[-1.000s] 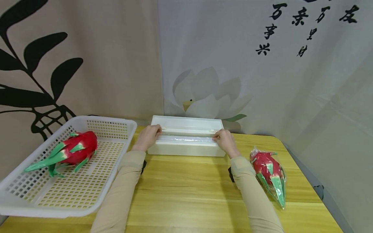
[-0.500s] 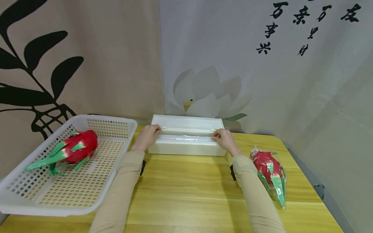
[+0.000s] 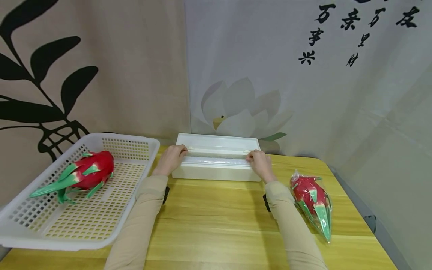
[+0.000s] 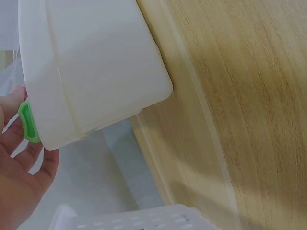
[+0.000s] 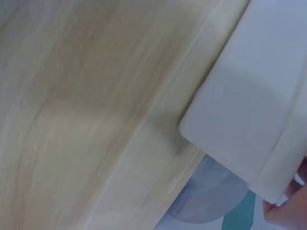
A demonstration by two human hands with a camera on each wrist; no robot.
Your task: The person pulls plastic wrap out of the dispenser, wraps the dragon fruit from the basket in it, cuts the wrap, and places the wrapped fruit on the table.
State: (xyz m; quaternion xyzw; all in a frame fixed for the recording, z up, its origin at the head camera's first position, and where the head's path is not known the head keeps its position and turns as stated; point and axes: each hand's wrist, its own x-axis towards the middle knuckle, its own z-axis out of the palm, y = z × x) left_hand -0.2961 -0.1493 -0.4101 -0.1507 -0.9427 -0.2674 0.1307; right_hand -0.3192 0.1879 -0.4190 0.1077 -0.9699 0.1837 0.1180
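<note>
A white cling film dispenser box (image 3: 216, 173) stands at the back of the table with its lid (image 3: 217, 141) raised. Clear cling film (image 3: 216, 161) lies along its front opening. At the box's left end, my left hand (image 3: 171, 158) pinches the film's edge between thumb and fingers; other fingertips touch the box corner beside a green slider (image 4: 29, 123). My right hand (image 3: 261, 164) pinches the film at the opposite end, its fingertips partly hidden by the box in the right wrist view.
On the left stands a white perforated basket (image 3: 135, 210) holding a red and green dragon fruit (image 3: 91, 170). A film-wrapped dragon fruit (image 3: 312, 202) lies right of my right forearm. Printed cloth curtains (image 3: 236, 56) hang behind the wooden table (image 3: 216, 225).
</note>
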